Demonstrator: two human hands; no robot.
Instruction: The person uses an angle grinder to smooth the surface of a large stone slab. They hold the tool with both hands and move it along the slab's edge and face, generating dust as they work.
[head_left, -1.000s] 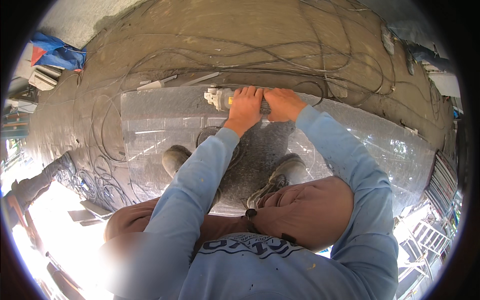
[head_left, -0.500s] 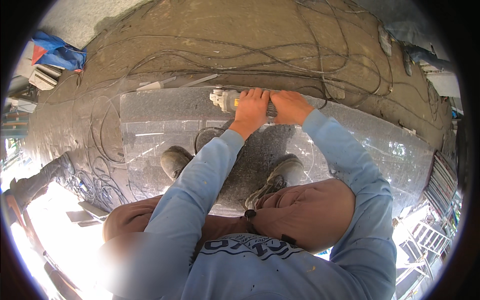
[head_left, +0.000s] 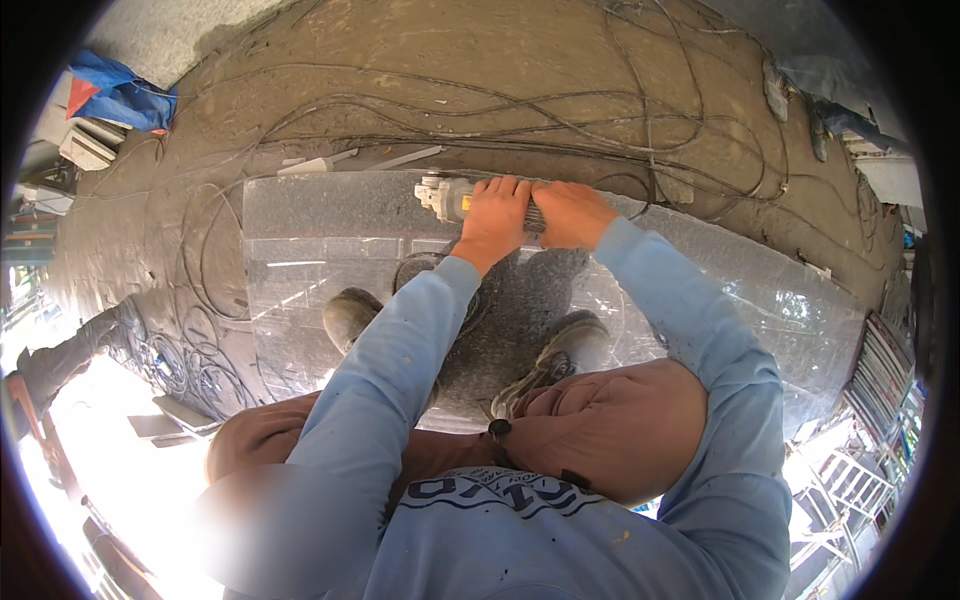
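Note:
Both my hands grip an angle grinder [head_left: 444, 199] near the far edge of a large dark polished stone slab [head_left: 320, 275]. My left hand [head_left: 496, 215] is wrapped round the front of its body, just behind the pale metal head. My right hand [head_left: 571, 214] closes round the rear of the body, beside the left. The grinder lies sideways, its head pointing left along the slab's far edge. Its disc cannot be made out from above. My shoes [head_left: 350, 316] are on the slab, with my bent knees on either side.
Black cables [head_left: 540, 98] run in loops over the brown ground beyond the slab. Pale thin strips [head_left: 318, 164] lie past its far left edge. A blue tarp [head_left: 122, 92] is at the upper left, coiled cables [head_left: 185, 365] at the left, a metal rack [head_left: 850, 480] at the lower right.
The grinder and both my hands have shifted slightly to the left along the slab's far edge. My grip looks the same.

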